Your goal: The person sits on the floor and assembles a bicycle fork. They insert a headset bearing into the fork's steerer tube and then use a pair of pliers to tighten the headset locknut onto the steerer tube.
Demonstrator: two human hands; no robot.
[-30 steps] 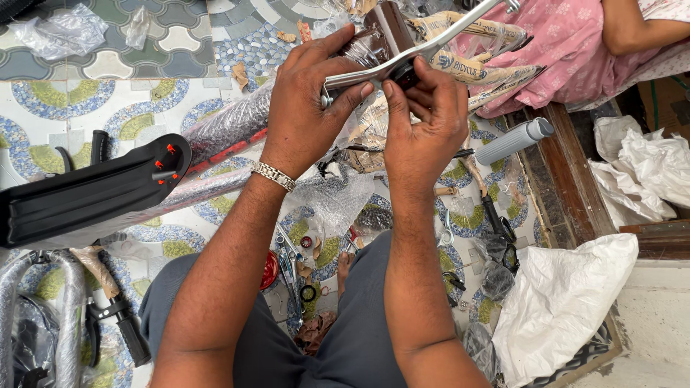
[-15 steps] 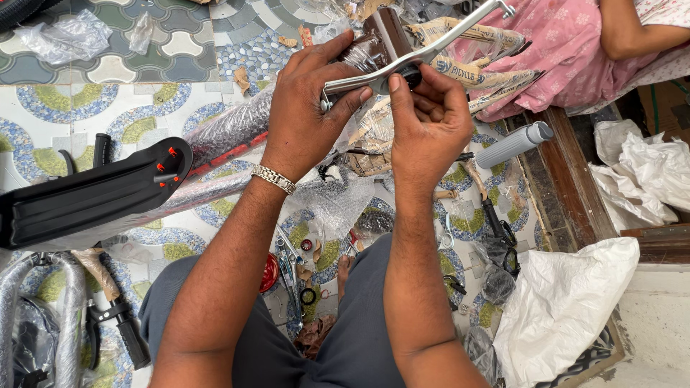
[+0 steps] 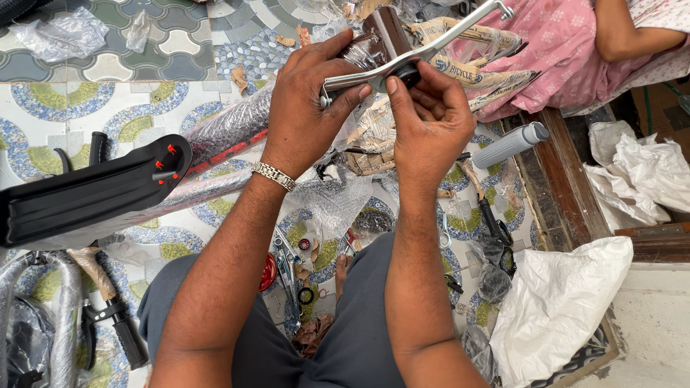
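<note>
Head view, left hand [image 3: 305, 108], right hand [image 3: 430, 115], gripping slim chrome lever [image 3: 420, 52]

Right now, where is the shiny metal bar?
In the head view it is top centre: the left hand grips the shiny metal bar while the right hand pinches its black fitting.

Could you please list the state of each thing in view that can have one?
left hand: gripping the chrome bar
right hand: fingertips pinching the black fitting
chrome bar: held up, tilted
black fitting: on the bar
black mudguard: lying flat on the floor
grey grip: lying loose
white sack: crumpled
</note>
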